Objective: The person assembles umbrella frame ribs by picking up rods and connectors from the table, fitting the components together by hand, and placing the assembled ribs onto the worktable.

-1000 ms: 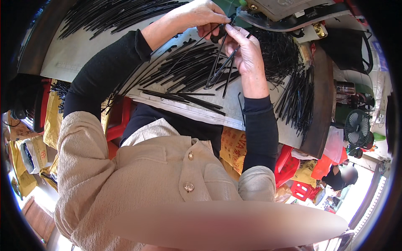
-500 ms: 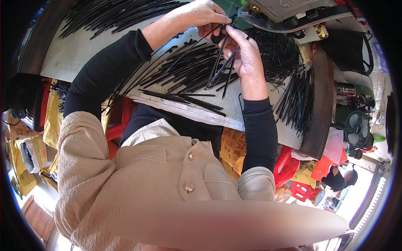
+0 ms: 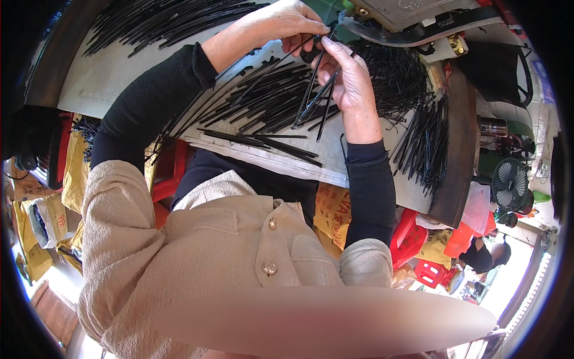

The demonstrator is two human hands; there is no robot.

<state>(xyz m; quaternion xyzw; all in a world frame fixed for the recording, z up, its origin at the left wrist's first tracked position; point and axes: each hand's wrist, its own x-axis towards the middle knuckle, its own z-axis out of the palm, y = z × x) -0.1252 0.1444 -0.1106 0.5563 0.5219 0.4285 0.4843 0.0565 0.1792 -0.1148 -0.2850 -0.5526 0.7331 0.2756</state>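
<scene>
Head view, item by item, from the hands outward.

Right hand (image 3: 350, 81): raised above the table, palm toward the wearer, fingers curled around a small bundle of thin black strips (image 3: 314, 99). The strips hang down out of the grip and fan slightly, which suggests they are held near one end so the loose ends can be sorted.

Left hand (image 3: 284, 21): fingertips pinched together at the top of the same bundle, just beside the right thumb, apparently picking at or aligning a single strip. Whether it grips that strip firmly cannot be told.

Loose pile of black strips (image 3: 263, 102): lies on the table directly under both hands, spread in rough parallel, within easy reach.

Second heap (image 3: 161, 21): at the far left of the table, well apart from the hands.

Third batch (image 3: 427, 146): to the right, hanging over the table edge.

Table covering (image 3: 113, 90): pale sheet, against which the dark strips show clearly.

Dark machine part (image 3: 418, 30): beyond the hands, at the far edge.

Small fan (image 3: 510, 185): off the table to the right.

Red stools (image 3: 412, 236) and yellow sacks (image 3: 75, 164): below table level.
</scene>
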